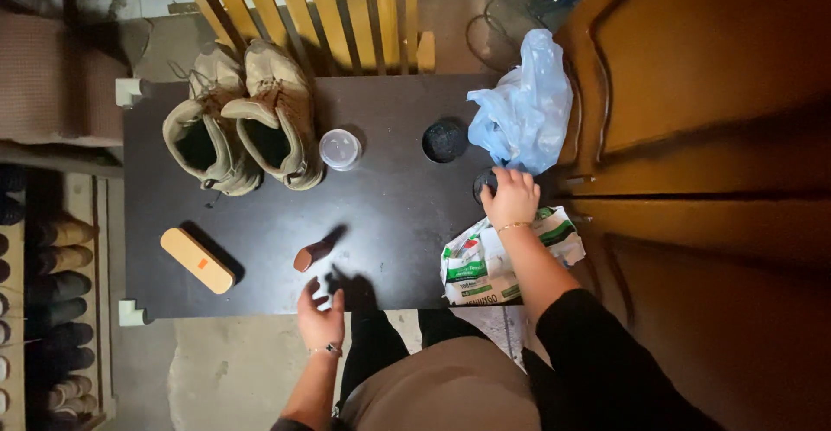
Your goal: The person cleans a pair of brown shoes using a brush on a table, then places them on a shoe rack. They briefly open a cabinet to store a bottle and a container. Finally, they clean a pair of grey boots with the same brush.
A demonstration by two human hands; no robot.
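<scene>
My right hand (512,197) rests over a small round dark tin (483,184) on the dark table (389,206), its fingers curled on it. My left hand (320,317) hovers at the table's near edge, fingers apart, holding nothing. A small brown brush (312,254) lies just beyond it. A pair of tan boots (244,119) stands at the far left. A clear round lid (339,149) and a dark round sponge or open tin (445,140) sit mid-table.
A tan long brush (197,260) lies near the left front. A blue plastic bag (525,111) and a white-green printed bag (485,262) sit at the right. A wooden chair (320,11) stands behind, a wooden door (710,137) right, shoe racks (48,292) left.
</scene>
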